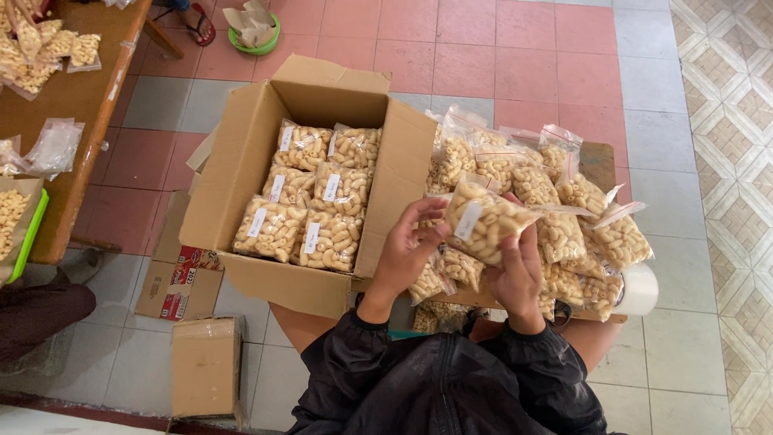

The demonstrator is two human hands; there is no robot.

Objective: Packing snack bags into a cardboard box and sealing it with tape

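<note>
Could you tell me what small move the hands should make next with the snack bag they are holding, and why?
Probably carry the snack bag leftward over the open cardboard box and lay it on the bags there. Both the left hand and the right hand hold it above the pile of filled bags, and the box shows one flat layer of similar bags with room above.

I hold a clear plastic bag (483, 223) of pale, curled snack pieces between both my hands, tilted with its white label facing up. It sits above the heap of like bags (555, 201) on the small table. Just left, the open cardboard box (241, 169) holds six such bags in rows.
</note>
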